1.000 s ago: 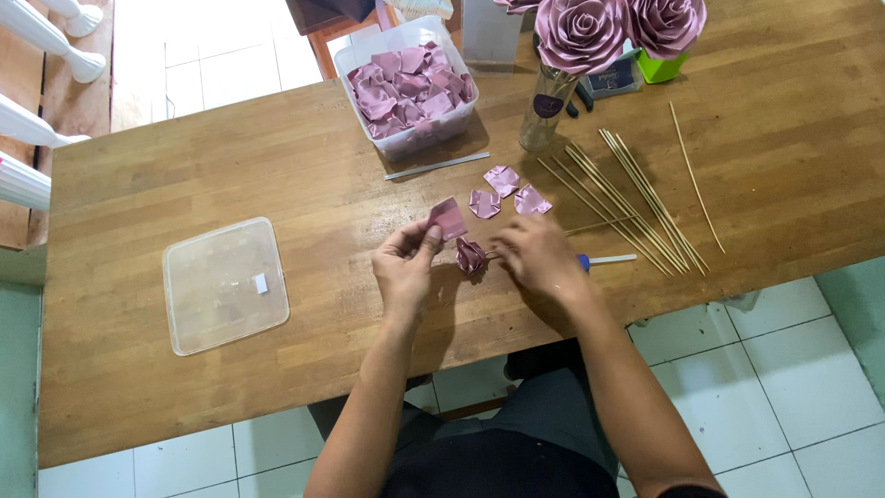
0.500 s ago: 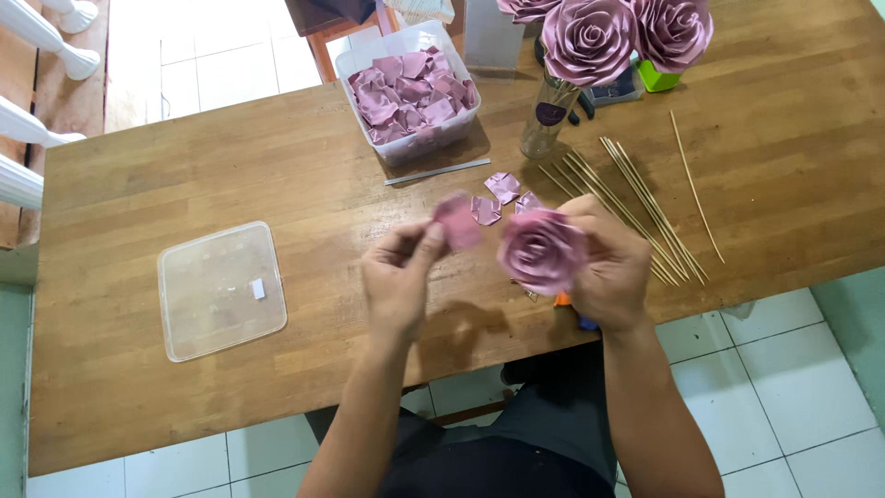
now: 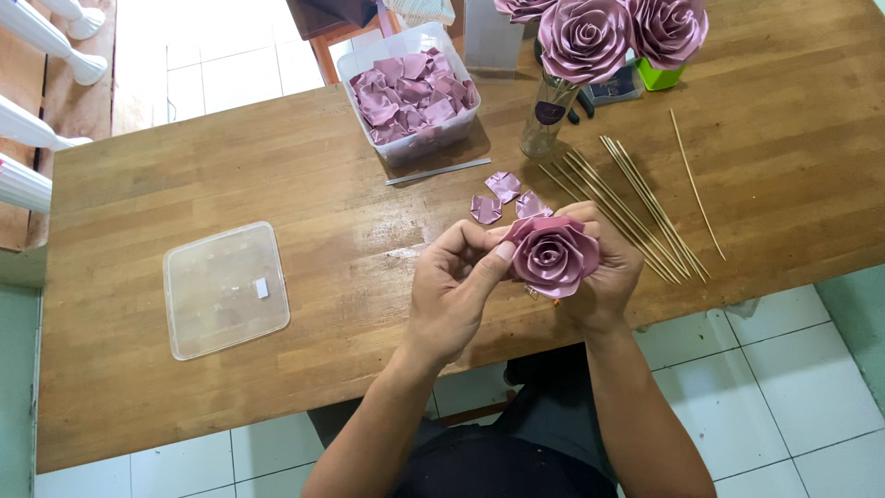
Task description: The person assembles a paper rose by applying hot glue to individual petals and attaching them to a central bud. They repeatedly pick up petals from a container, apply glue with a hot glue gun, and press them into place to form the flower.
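Observation:
A mauve ribbon rose (image 3: 553,255) faces up toward me above the front part of the wooden table (image 3: 230,175). My right hand (image 3: 604,281) cups it from behind and below. My left hand (image 3: 454,286) presses its thumb and fingers against the rose's left edge, where a petal lies. Three loose mauve petals (image 3: 505,198) rest on the table just beyond my hands.
A clear tub of mauve petals (image 3: 411,92) stands at the back, a grey strip (image 3: 438,171) before it. A glass vase (image 3: 544,124) holds finished roses (image 3: 585,37). Several thin wooden sticks (image 3: 636,207) lie to the right. A clear plastic lid (image 3: 225,289) lies at the left.
The rose, a small bud held low a second ago, has been turned to face up and lifted. My left hand has brought its petal against the rose's left edge.

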